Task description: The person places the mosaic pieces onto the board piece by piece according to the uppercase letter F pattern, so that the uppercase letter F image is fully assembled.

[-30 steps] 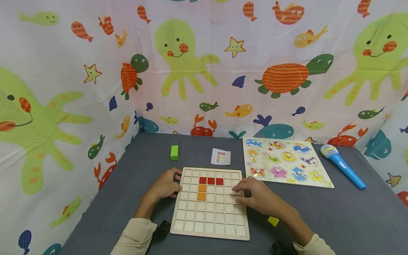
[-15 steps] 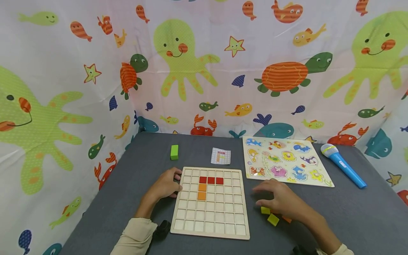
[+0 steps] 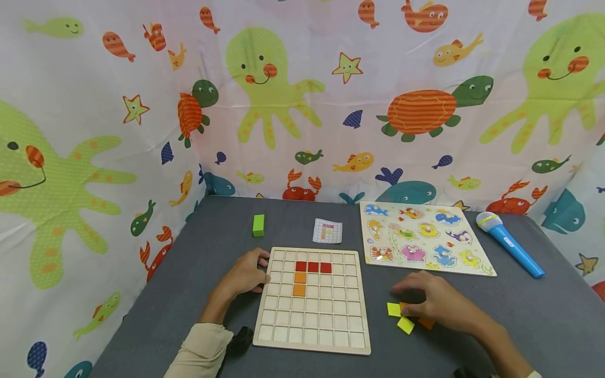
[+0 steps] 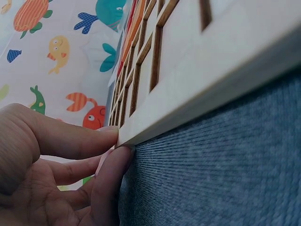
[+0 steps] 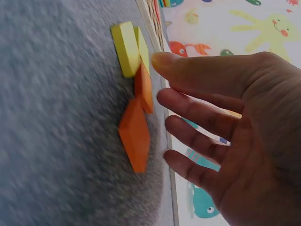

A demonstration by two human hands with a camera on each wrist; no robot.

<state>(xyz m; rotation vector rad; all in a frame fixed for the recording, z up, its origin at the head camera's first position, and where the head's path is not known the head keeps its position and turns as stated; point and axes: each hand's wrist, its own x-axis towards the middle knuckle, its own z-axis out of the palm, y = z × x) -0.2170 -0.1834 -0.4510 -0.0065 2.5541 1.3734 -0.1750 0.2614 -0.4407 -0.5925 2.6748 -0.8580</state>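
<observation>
Currently, the loose tiles (image 3: pixel 405 325) lie bunched on the surface (image 3: pixel 548 325), right of the board (image 3: pixel 312 320). My right hand (image 3: pixel 437 301), unclenched and gripping nothing, hovers at them, partly hiding them; my left hand (image 3: pixel 246 273) pinches the board's left edge. Bunching could let a grasp knock neighbours aside. The puzzle (image 3: pixel 428 249) and microphone (image 3: pixel 510 247) lie beyond.

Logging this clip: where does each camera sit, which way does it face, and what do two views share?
Head: on the head, facing forward and down at the grid board; left hand and right hand show.
Left wrist: on that wrist, facing along the board's edge; left hand at lower left.
Right wrist: on that wrist, facing yellow tiles and orange tiles; right hand at right.
Shared: head and right wrist both show those tiles.
</observation>
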